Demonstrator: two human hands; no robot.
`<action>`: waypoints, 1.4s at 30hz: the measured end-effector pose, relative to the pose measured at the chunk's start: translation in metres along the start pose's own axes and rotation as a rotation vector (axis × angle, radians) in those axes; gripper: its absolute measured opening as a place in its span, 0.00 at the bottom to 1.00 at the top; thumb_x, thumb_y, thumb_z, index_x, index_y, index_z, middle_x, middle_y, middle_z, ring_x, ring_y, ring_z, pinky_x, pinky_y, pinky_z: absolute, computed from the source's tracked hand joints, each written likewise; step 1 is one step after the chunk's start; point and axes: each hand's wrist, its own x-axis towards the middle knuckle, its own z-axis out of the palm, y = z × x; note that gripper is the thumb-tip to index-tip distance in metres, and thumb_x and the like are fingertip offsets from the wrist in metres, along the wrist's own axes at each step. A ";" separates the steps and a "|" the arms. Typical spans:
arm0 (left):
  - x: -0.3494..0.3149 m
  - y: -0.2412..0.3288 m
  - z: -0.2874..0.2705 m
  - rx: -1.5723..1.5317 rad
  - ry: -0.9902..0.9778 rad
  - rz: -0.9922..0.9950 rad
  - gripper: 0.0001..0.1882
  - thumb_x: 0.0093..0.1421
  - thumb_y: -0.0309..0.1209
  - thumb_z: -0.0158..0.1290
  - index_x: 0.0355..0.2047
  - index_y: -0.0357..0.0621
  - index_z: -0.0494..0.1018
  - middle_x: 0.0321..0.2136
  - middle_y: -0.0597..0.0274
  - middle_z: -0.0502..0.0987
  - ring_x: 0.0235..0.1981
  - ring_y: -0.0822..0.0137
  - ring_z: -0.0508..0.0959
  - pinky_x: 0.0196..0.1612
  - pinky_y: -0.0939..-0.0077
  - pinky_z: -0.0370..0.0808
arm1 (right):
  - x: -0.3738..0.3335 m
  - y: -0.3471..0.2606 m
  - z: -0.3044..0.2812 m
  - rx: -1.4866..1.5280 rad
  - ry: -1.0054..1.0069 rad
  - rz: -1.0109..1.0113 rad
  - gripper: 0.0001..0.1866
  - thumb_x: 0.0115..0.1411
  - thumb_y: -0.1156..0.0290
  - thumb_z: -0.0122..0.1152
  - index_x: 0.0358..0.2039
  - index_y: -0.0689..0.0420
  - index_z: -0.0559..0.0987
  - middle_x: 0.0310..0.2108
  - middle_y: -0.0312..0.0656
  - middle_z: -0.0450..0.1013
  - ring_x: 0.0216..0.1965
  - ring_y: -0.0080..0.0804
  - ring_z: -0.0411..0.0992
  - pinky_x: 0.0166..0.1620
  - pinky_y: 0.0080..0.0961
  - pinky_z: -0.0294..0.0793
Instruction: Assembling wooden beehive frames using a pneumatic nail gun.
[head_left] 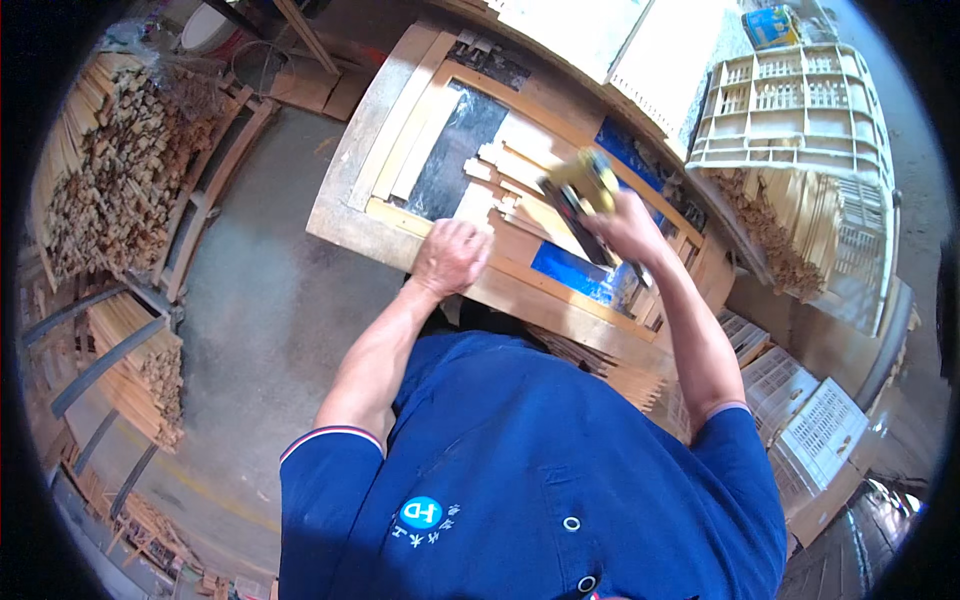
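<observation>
My right hand (632, 228) is closed round a yellow and black nail gun (585, 190), blurred by motion, held over the workbench. Beneath it several short pale wooden strips (520, 170) lie side by side inside a wooden frame (385, 150) on the bench. At the near side of that frame my left hand (452, 258) is closed, its fingers bent down over the end of a wooden strip (487, 232). The fingertips are partly hidden. Between the strips and the bench, dark and blue patches (575, 272) show.
Large bundles of thin wooden sticks (120, 170) stand on racks at the left. A white plastic crate (790, 110) with more sticks (790, 225) is at the right. More white crates (815, 430) stand lower right. A pale board (600, 35) lies beyond the workbench (335, 200).
</observation>
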 end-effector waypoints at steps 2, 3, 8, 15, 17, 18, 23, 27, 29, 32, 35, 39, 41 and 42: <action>-0.010 -0.008 0.006 -0.020 0.042 -0.045 0.10 0.50 0.36 0.62 0.30 0.48 0.75 0.31 0.59 0.73 0.37 0.57 0.74 0.45 0.61 0.71 | 0.030 -0.013 -0.005 -0.046 -0.026 0.082 0.19 0.56 0.62 0.68 0.43 0.62 0.81 0.24 0.40 0.76 0.25 0.27 0.73 0.31 0.31 0.74; 0.000 -0.025 -0.012 -0.022 0.043 -0.028 0.10 0.50 0.36 0.62 0.30 0.48 0.75 0.31 0.59 0.73 0.37 0.57 0.74 0.45 0.61 0.71 | 0.064 -0.048 -0.005 0.010 0.024 0.020 0.17 0.57 0.62 0.67 0.39 0.64 0.79 0.21 0.39 0.73 0.22 0.26 0.71 0.27 0.31 0.72; 0.004 -0.030 -0.013 -0.057 0.042 -0.041 0.07 0.48 0.33 0.61 0.25 0.45 0.76 0.30 0.58 0.75 0.35 0.57 0.75 0.43 0.62 0.71 | 0.168 -0.101 0.003 0.006 0.042 0.003 0.12 0.60 0.65 0.67 0.35 0.62 0.78 0.17 0.35 0.70 0.17 0.24 0.69 0.22 0.28 0.69; 0.002 -0.031 -0.010 -0.070 0.036 -0.037 0.07 0.51 0.34 0.58 0.22 0.47 0.74 0.27 0.59 0.73 0.34 0.59 0.74 0.41 0.64 0.70 | 0.195 -0.100 0.008 -0.035 -0.002 0.069 0.11 0.59 0.67 0.68 0.32 0.61 0.77 0.17 0.36 0.71 0.17 0.23 0.69 0.22 0.28 0.67; 0.001 -0.032 -0.008 -0.068 0.000 -0.042 0.08 0.50 0.34 0.60 0.23 0.46 0.74 0.27 0.59 0.73 0.35 0.59 0.74 0.41 0.63 0.70 | 0.197 -0.101 0.008 -0.046 0.010 0.092 0.11 0.59 0.67 0.68 0.33 0.62 0.78 0.17 0.37 0.72 0.18 0.25 0.69 0.23 0.29 0.68; 0.002 -0.032 -0.008 -0.073 0.003 -0.042 0.08 0.50 0.34 0.60 0.23 0.46 0.74 0.27 0.59 0.73 0.35 0.59 0.74 0.41 0.63 0.70 | 0.197 -0.103 0.009 -0.080 0.021 0.095 0.11 0.58 0.68 0.68 0.34 0.62 0.78 0.18 0.37 0.72 0.18 0.26 0.70 0.24 0.30 0.68; 0.002 -0.034 -0.010 -0.093 0.017 -0.027 0.07 0.50 0.33 0.59 0.22 0.46 0.73 0.26 0.59 0.72 0.33 0.58 0.74 0.40 0.63 0.70 | 0.194 -0.111 0.010 -0.239 0.029 0.127 0.17 0.55 0.66 0.69 0.39 0.64 0.78 0.23 0.44 0.76 0.26 0.34 0.75 0.34 0.34 0.74; 0.003 -0.032 -0.009 -0.063 0.043 -0.032 0.05 0.50 0.32 0.55 0.20 0.47 0.74 0.25 0.60 0.73 0.32 0.60 0.75 0.39 0.64 0.70 | 0.198 -0.102 0.012 -0.323 0.093 0.098 0.21 0.54 0.65 0.69 0.46 0.62 0.80 0.34 0.51 0.81 0.37 0.39 0.79 0.44 0.37 0.77; 0.001 -0.032 -0.007 -0.062 0.055 -0.019 0.07 0.51 0.33 0.57 0.21 0.46 0.74 0.26 0.59 0.73 0.33 0.59 0.75 0.40 0.63 0.71 | 0.196 -0.105 0.013 -0.262 0.066 0.104 0.21 0.54 0.66 0.68 0.46 0.62 0.80 0.33 0.51 0.81 0.36 0.40 0.79 0.43 0.37 0.77; 0.002 -0.034 -0.006 -0.042 0.028 -0.011 0.08 0.49 0.35 0.58 0.21 0.46 0.75 0.26 0.60 0.73 0.34 0.60 0.75 0.41 0.64 0.70 | 0.195 -0.104 0.009 -0.292 0.083 0.105 0.19 0.53 0.67 0.66 0.44 0.63 0.80 0.30 0.49 0.80 0.33 0.38 0.78 0.40 0.37 0.76; -0.002 -0.033 -0.005 -0.037 0.009 -0.026 0.08 0.49 0.36 0.58 0.22 0.46 0.75 0.27 0.60 0.73 0.35 0.60 0.75 0.42 0.64 0.70 | 0.190 -0.115 0.011 -0.314 0.063 0.105 0.18 0.54 0.65 0.67 0.41 0.64 0.80 0.29 0.49 0.79 0.32 0.38 0.78 0.39 0.37 0.76; -0.004 -0.031 -0.006 -0.034 -0.005 -0.026 0.09 0.50 0.37 0.59 0.26 0.47 0.75 0.31 0.60 0.73 0.39 0.60 0.74 0.45 0.62 0.69 | 0.164 -0.123 0.028 -0.386 0.077 0.043 0.19 0.55 0.64 0.68 0.44 0.61 0.80 0.31 0.51 0.81 0.34 0.43 0.80 0.41 0.39 0.78; -0.008 -0.031 -0.007 -0.058 -0.038 -0.045 0.10 0.51 0.39 0.59 0.29 0.47 0.75 0.33 0.61 0.73 0.43 0.59 0.73 0.48 0.61 0.69 | 0.125 -0.132 0.051 -0.410 0.020 -0.194 0.20 0.57 0.64 0.68 0.49 0.57 0.78 0.35 0.58 0.81 0.38 0.47 0.82 0.45 0.42 0.81; -0.007 -0.030 -0.007 -0.046 -0.053 -0.043 0.10 0.51 0.40 0.59 0.28 0.48 0.76 0.34 0.61 0.74 0.43 0.60 0.73 0.49 0.61 0.68 | 0.111 -0.124 0.063 -0.503 -0.025 -0.231 0.19 0.59 0.64 0.67 0.49 0.55 0.78 0.32 0.57 0.80 0.37 0.52 0.82 0.42 0.45 0.80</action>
